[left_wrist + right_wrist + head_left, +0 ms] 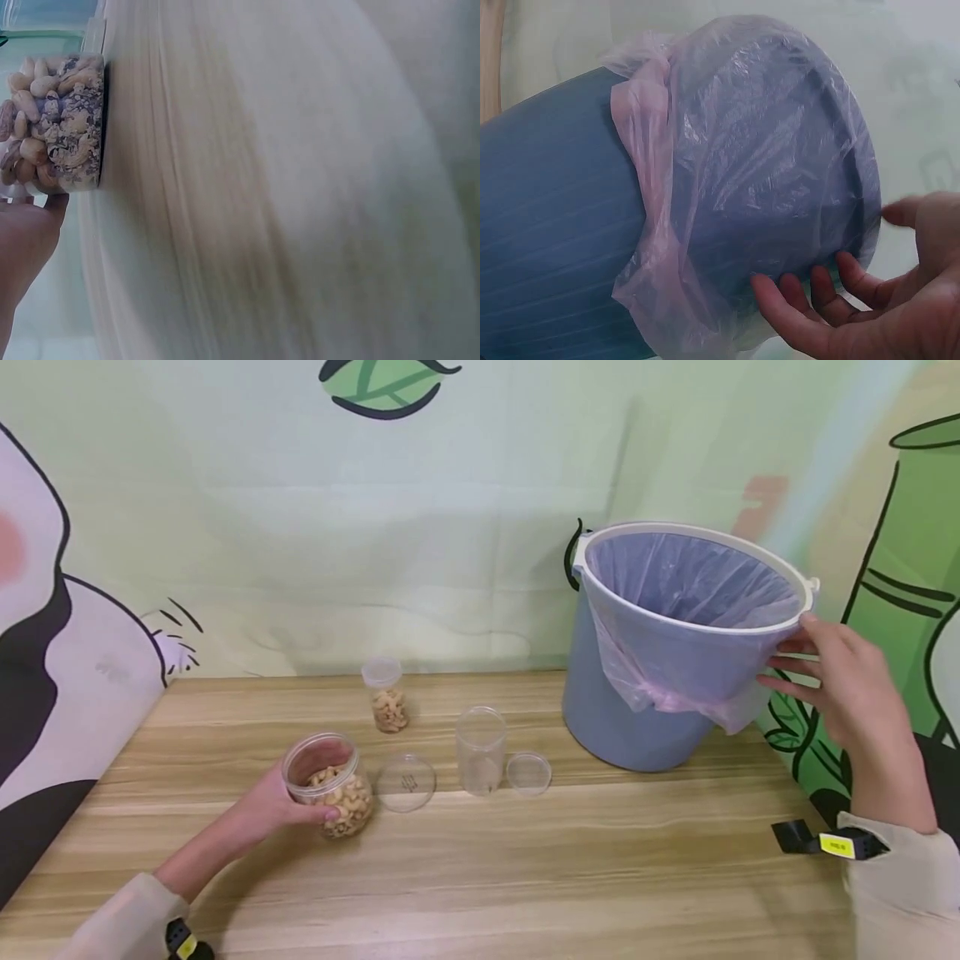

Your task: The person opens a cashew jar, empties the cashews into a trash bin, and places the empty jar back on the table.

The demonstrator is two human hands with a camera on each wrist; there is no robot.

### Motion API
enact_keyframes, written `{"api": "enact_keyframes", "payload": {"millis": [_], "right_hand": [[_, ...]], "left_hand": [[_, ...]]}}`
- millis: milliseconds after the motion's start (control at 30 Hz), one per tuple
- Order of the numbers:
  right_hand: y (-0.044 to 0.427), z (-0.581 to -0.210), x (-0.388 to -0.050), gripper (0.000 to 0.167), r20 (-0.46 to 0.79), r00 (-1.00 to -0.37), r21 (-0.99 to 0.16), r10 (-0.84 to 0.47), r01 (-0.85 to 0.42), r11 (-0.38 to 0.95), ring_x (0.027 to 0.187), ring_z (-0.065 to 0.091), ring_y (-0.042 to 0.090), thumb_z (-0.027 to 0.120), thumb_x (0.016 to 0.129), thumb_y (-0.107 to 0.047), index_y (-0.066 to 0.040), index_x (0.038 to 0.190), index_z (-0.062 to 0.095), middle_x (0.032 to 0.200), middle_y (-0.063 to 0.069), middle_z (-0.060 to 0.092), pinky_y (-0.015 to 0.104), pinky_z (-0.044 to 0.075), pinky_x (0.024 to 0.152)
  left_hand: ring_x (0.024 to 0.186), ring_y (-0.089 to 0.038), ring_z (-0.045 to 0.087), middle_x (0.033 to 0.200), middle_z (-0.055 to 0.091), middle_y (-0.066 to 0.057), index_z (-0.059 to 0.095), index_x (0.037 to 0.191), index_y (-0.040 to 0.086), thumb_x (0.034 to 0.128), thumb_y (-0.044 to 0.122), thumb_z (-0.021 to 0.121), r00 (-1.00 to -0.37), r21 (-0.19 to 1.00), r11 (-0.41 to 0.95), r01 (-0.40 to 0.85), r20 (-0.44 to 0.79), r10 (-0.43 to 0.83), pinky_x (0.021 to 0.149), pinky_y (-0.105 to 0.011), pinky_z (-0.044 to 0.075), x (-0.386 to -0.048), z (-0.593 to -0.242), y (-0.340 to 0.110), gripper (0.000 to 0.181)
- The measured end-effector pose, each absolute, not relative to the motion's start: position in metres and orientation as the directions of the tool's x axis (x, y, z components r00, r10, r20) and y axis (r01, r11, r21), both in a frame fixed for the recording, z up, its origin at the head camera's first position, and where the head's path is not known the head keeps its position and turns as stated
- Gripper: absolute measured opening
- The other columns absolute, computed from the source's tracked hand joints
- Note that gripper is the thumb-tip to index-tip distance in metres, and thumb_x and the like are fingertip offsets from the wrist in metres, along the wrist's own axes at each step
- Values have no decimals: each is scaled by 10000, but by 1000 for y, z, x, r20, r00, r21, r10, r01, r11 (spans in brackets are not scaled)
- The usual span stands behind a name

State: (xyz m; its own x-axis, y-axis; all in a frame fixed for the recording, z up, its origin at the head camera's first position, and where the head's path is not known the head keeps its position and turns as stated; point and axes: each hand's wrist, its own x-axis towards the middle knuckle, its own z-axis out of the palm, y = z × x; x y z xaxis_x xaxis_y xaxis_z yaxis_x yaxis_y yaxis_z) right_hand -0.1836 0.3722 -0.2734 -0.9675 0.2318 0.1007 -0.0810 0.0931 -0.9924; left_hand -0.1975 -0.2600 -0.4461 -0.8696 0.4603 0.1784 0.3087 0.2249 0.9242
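Observation:
My left hand [288, 810] grips a wide clear jar of cashews [348, 802], its mouth uncovered, with the thumb across the near side. In the left wrist view, the nuts [52, 120] show through the wall above the fingertips. Whether the base touches the table cannot be made out. At the right, my right hand [855, 681] holds the rim of a blue bucket [637, 727], thumb at the edge and fingers along the outside. A thin pinkish bag [757, 150] lines the bucket and folds down over its outer wall.
Behind the jar stands a small capped jar of cashews [390, 706]. A round clear lid [406, 783] lies beside the held jar. Further right are an uncapped clear container [481, 752] and a smaller lid [528, 774]. A printed wall cloth [465, 568] hangs behind the wooden table [525, 877].

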Motion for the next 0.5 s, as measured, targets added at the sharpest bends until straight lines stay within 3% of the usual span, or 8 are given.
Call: {"api": "enact_keyframes", "payload": {"millis": [267, 500], "right_hand": [[377, -271, -191, 444, 59, -986, -994, 154, -43, 102, 914, 617, 109, 553, 1011, -483, -95, 1178, 419, 1159, 88, 442, 290, 617, 715], [378, -269, -193, 400, 13, -995, -995, 101, -3, 97, 875, 624, 150, 505, 1043, -471, -85, 1145, 518, 1060, 63, 475, 344, 622, 749]], "left_hand": [[1276, -151, 558, 1435, 549, -197, 431, 1469, 29, 741, 13, 879, -880, 909, 261, 325, 190, 435, 1043, -165, 413, -195, -439, -253, 854], [1281, -131, 550, 1429, 556, -173, 421, 1484, 42, 749, -9, 870, -868, 906, 238, 350, 219, 446, 1057, -169, 408, -189, -418, -240, 863]]}}
